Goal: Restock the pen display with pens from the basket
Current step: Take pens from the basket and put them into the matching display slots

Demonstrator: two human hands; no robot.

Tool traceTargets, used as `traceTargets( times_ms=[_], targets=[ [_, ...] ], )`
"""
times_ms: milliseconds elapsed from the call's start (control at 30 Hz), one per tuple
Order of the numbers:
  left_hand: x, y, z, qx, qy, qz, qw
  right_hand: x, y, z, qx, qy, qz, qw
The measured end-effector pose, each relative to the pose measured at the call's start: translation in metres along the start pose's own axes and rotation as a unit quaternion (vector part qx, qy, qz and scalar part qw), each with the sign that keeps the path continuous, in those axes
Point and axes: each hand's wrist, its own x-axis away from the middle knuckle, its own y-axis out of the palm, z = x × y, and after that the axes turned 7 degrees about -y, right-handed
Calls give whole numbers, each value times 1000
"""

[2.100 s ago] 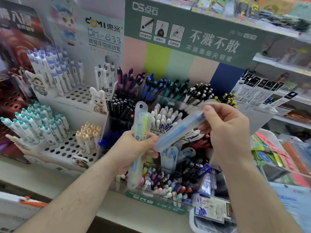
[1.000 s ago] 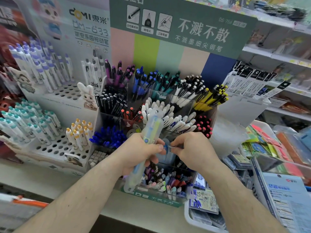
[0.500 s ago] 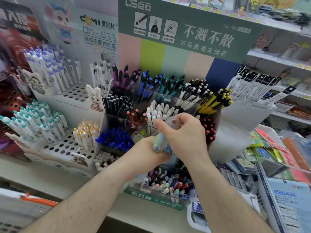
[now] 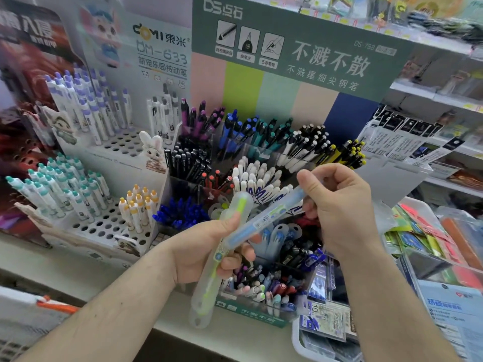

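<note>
Head view: two cased pens, green (image 4: 209, 267) gripped by left hand (image 4: 209, 246), blue (image 4: 264, 218) pinched by right hand (image 4: 339, 205), are not yet placed in the pen display (image 4: 251, 313).

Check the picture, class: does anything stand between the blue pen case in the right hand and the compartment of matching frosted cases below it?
Yes. The blue pen case in the right hand crosses over the green pen case in the left hand, whose fingers sit just left of the frosted cases. The path straight down from the right hand looks open.
</note>
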Motion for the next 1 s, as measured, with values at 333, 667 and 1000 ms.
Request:
traceTargets(
  times_ms=[333, 667, 1000],
  targets=[
    [-13, 6, 3, -152, 82, 156, 973, 5, -4, 4, -85, 99, 30, 991],
    [-22, 18, 6, -189, 61, 267, 943, 6, -36, -15, 66, -46, 18, 997],
    [-26, 19, 5, -180, 66, 293, 937, 21, -24, 15, 228, -23, -82, 970]
  ],
)
